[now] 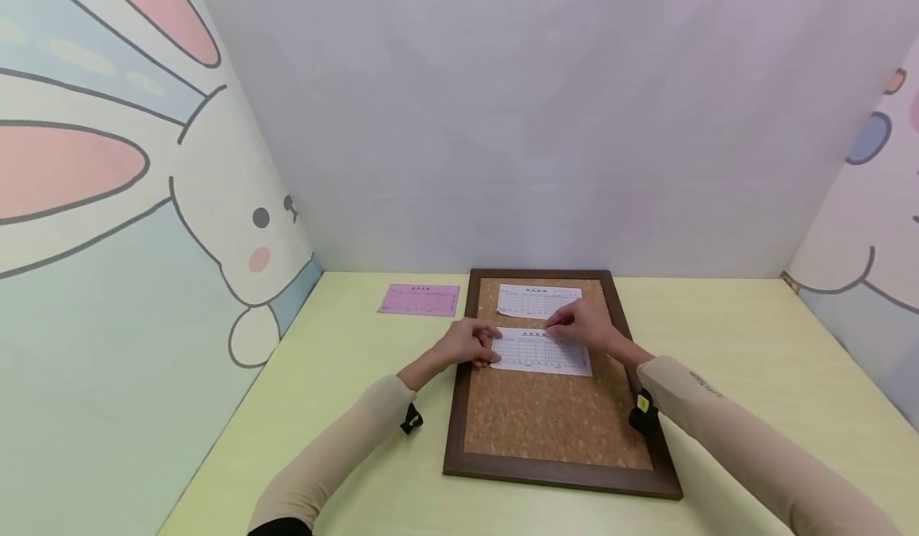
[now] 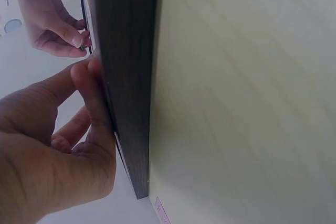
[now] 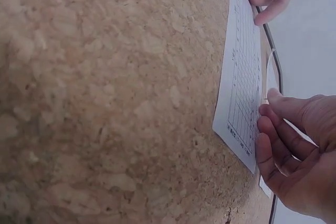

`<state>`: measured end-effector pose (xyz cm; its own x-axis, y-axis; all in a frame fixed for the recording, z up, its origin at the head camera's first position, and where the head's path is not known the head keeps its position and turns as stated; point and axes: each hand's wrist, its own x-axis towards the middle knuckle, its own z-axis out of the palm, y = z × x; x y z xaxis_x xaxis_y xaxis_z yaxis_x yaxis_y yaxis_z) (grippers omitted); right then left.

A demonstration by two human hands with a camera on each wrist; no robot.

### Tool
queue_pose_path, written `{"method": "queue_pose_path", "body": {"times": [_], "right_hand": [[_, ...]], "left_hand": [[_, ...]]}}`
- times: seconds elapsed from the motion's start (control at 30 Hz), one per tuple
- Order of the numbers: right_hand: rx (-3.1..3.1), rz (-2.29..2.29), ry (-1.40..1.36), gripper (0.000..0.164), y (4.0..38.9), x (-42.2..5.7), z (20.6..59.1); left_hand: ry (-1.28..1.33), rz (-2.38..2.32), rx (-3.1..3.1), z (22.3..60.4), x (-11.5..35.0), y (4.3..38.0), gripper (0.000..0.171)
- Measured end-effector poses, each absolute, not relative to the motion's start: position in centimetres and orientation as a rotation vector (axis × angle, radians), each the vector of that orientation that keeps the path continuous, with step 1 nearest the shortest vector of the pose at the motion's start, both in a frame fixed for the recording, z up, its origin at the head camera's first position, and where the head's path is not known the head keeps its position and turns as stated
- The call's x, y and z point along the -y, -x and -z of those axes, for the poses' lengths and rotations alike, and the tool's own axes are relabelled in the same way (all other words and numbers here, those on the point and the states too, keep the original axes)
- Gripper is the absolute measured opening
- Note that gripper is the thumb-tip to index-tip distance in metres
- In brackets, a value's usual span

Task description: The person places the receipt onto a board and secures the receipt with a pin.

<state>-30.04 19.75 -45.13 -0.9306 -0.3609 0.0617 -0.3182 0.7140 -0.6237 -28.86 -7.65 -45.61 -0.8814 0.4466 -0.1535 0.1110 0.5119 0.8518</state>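
Observation:
In the head view a white printed form [image 1: 540,354] lies across the middle of a framed corkboard [image 1: 556,420]. My left hand [image 1: 468,341] holds this form at its left edge, with the index finger and thumb near the two corners. At its upper edge, my right hand [image 1: 583,325] pinches a small pushpin; the left wrist view shows a bit of green at those fingertips, and the right wrist view a thin needle. Above it on the cork is a second white form [image 1: 534,299], partly covered by the right hand.
A pink printed form [image 1: 420,300] lies on the pale yellow table [image 1: 747,344] left of the board. The board's raised dark wooden frame [image 1: 560,474] surrounds the cork. A pale wall stands behind, with cartoon-painted walls on both sides.

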Motion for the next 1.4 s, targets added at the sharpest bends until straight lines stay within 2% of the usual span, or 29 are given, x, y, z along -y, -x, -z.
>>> {"method": "queue_pose_path", "body": {"times": [0.37, 0.67, 1.4], "right_hand": [[-2.877, 1.024, 0.595, 0.012, 29.86, -19.72, 45.31], [-2.854, 1.018, 0.448, 0.015, 30.24, -19.43, 45.39], [-2.845, 0.969, 0.464, 0.011, 29.93, -18.97, 44.60]], "left_hand": [[-0.454, -1.318, -2.411, 45.54, 7.56, 28.75, 0.031], [-0.471, -1.331, -2.405, 45.74, 7.63, 28.83, 0.031], [-0.464, -1.339, -2.378, 45.65, 7.58, 28.75, 0.033]]}}
